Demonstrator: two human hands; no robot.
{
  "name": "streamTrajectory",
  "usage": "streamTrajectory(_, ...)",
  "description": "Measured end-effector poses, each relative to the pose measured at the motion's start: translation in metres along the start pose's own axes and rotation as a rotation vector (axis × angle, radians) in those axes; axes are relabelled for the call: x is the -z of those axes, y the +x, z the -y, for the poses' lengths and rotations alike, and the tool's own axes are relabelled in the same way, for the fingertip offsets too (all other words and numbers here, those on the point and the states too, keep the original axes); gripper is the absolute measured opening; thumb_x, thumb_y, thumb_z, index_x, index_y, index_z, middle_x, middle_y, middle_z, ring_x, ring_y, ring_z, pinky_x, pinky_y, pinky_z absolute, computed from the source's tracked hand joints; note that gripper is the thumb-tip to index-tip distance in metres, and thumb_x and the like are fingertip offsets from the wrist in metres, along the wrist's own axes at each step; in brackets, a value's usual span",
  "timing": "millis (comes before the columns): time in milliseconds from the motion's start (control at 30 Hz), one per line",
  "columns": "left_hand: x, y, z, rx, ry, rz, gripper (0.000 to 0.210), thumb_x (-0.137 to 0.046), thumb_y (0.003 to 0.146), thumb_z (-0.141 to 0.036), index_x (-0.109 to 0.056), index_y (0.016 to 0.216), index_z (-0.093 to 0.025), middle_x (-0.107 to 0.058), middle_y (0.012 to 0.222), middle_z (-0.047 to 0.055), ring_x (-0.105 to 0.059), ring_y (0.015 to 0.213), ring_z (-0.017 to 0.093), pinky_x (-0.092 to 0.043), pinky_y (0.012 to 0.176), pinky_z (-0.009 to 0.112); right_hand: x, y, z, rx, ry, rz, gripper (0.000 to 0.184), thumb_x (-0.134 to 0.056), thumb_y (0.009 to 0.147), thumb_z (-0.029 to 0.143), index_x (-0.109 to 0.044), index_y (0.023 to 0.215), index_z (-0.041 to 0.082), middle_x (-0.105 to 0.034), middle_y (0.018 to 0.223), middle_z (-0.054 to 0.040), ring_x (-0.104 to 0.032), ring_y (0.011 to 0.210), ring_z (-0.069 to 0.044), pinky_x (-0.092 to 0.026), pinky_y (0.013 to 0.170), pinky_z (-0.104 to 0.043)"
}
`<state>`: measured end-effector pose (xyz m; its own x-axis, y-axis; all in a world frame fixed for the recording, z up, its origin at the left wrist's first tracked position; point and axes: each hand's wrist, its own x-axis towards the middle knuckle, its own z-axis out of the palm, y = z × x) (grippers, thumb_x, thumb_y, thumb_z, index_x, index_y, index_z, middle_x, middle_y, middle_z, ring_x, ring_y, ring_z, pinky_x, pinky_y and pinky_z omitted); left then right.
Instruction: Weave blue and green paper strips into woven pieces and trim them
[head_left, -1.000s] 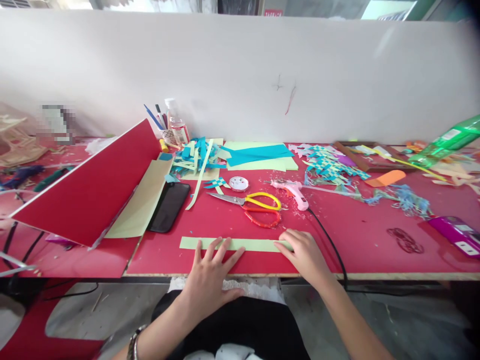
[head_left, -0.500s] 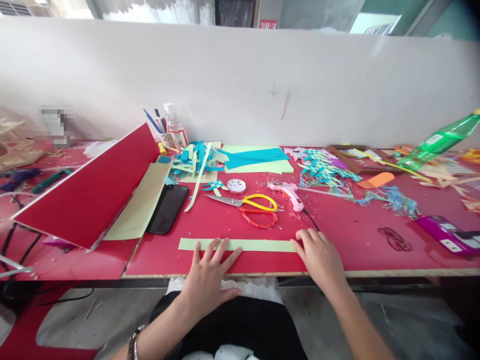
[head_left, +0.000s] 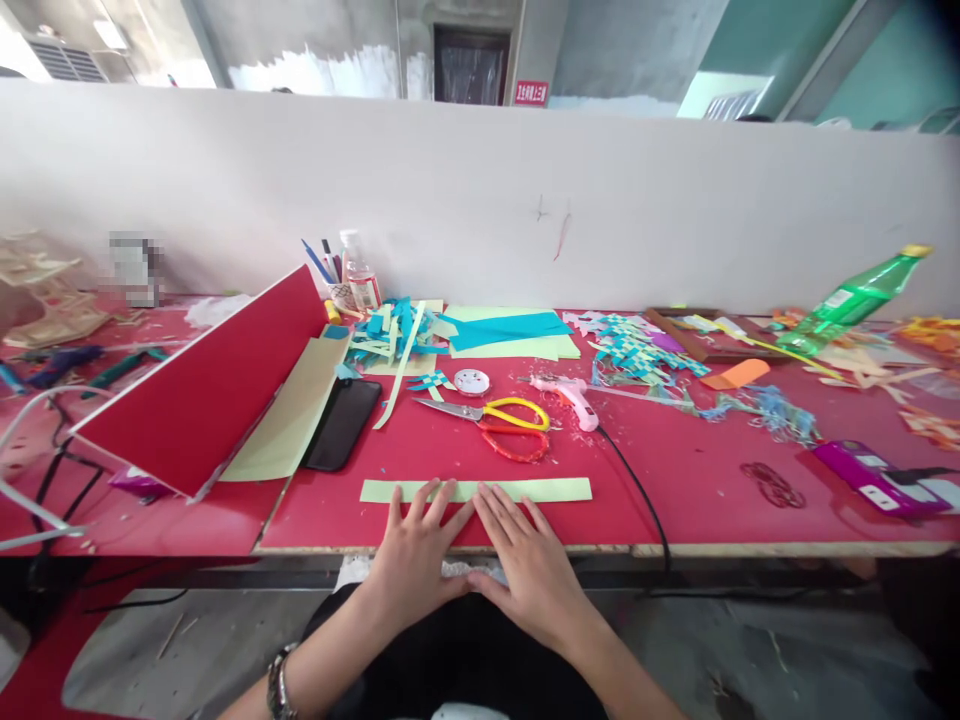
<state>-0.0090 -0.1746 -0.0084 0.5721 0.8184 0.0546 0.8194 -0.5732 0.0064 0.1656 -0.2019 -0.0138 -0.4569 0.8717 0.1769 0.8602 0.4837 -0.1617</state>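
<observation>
A pale green paper strip lies flat along the near edge of the red table. My left hand rests with fingers spread on the strip's left half. Beside it my right hand is also spread, its fingertips on the middle of the strip; the thumbs nearly meet below the table edge. Beyond the strip lie scissors with one yellow and one red handle, a pink glue gun and a small white round lid.
To the left are a black phone, a yellowish sheet and a slanted red board. Blue and green paper scraps lie behind. A green bottle leans at right, near a purple power strip. A black cable crosses the table.
My right hand has moved left from the strip's right end to its middle, beside my left hand. My left hand stays on the strip. The view has tilted up slightly.
</observation>
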Motion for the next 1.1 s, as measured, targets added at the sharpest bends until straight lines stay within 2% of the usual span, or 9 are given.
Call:
streamTrajectory(200,0.003,-0.007,0.010,-0.038,0.013,-0.036,0.070,-0.037,0.073,-0.064,-0.026,0.133,-0.031,-0.036,0.136,0.004,-0.032,0.121,0.029,-0.026,0.096,0.050,-0.004,-0.010,-0.013,-0.036,0.036,-0.008,0.063,-0.034,0.084,0.048,-0.019,0.137,0.017,-0.027,0.140,-0.0066,-0.026,0.128,-0.022,-0.027,0.101,-0.041)
streamTrajectory(433,0.003,-0.037,0.052,-0.079,0.077,-0.077,0.071,-0.039,0.077,-0.057,-0.023,0.135,-0.019,-0.033,0.138,0.006,-0.032,0.124,0.023,-0.025,0.100,0.034,-0.003,-0.032,-0.037,-0.162,-0.054,-0.057,0.058,-0.033,0.085,0.043,-0.020,0.137,0.020,-0.031,0.138,-0.0053,-0.031,0.126,-0.021,-0.028,0.099,-0.042)
streamTrajectory(567,-0.002,-0.052,0.071,-0.045,0.093,-0.083,0.072,-0.035,0.079,-0.058,-0.019,0.136,-0.018,-0.034,0.137,0.007,-0.034,0.123,0.022,-0.022,0.101,0.034,-0.005,-0.048,-0.054,-0.240,-0.142,-0.119,0.058,-0.034,0.085,0.043,-0.021,0.136,0.020,-0.035,0.136,-0.0061,-0.034,0.123,-0.021,-0.029,0.097,-0.044)
streamTrajectory(733,-0.004,-0.057,0.076,-0.050,0.073,-0.077,0.074,-0.035,0.079,-0.058,-0.015,0.137,-0.018,-0.033,0.138,0.008,-0.033,0.123,0.022,-0.021,0.102,0.037,-0.001,-0.058,-0.064,-0.283,-0.196,-0.163,0.055,-0.035,0.085,0.042,-0.028,0.134,0.019,-0.042,0.131,-0.0088,-0.041,0.119,-0.022,-0.034,0.093,-0.044)
streamTrajectory(800,0.000,-0.053,0.075,-0.050,0.047,-0.082,0.070,-0.036,0.079,-0.056,-0.020,0.136,-0.018,-0.036,0.136,0.009,-0.035,0.122,0.023,-0.022,0.101,0.038,0.003,-0.053,-0.064,-0.286,-0.201,-0.185,0.049,-0.037,0.084,0.041,-0.038,0.128,0.018,-0.048,0.127,-0.0100,-0.045,0.115,-0.024,-0.034,0.093,-0.047)
streamTrajectory(900,0.007,-0.039,0.073,-0.024,-0.012,-0.084,0.055,-0.038,0.081,-0.050,-0.036,0.127,-0.020,-0.047,0.126,0.009,-0.042,0.115,0.022,-0.025,0.100,0.041,0.010,-0.033,-0.056,-0.277,-0.190,-0.252,0.038,-0.042,0.083,0.037,-0.053,0.114,0.018,-0.054,0.119,-0.0111,-0.045,0.113,-0.027,-0.030,0.096,-0.051)
streamTrajectory(1000,0.014,-0.019,0.072,0.006,-0.086,-0.093,0.035,-0.044,0.082,-0.040,-0.049,0.111,-0.022,-0.054,0.109,0.007,-0.050,0.101,0.021,-0.032,0.094,0.040,0.011,-0.002,-0.041,-0.159,-0.047,-0.244,0.035,-0.045,0.082,0.032,-0.052,0.115,0.022,-0.051,0.122,-0.0087,-0.043,0.115,-0.025,-0.035,0.095,-0.045)
streamTrajectory(1033,0.015,-0.012,0.072,0.003,-0.118,-0.087,0.029,-0.046,0.081,-0.036,-0.051,0.106,-0.022,-0.055,0.105,0.005,-0.051,0.097,0.020,-0.035,0.090,0.038,0.010,0.008,-0.035,-0.107,0.035,-0.214,0.038,-0.046,0.082,0.032,-0.049,0.118,0.024,-0.051,0.122,-0.0076,-0.046,0.113,-0.023,-0.040,0.092,-0.040)
streamTrajectory(1100,0.016,0.001,0.074,-0.037,-0.189,-0.068,0.022,-0.048,0.081,-0.030,-0.053,0.100,-0.021,-0.055,0.100,0.004,-0.052,0.093,0.017,-0.040,0.083,0.031,0.005,0.023,-0.021,-0.039,0.146,-0.172,0.040,-0.050,0.079,0.032,-0.048,0.119,0.025,-0.053,0.119,-0.0066,-0.048,0.109,-0.021,-0.042,0.089,-0.038)
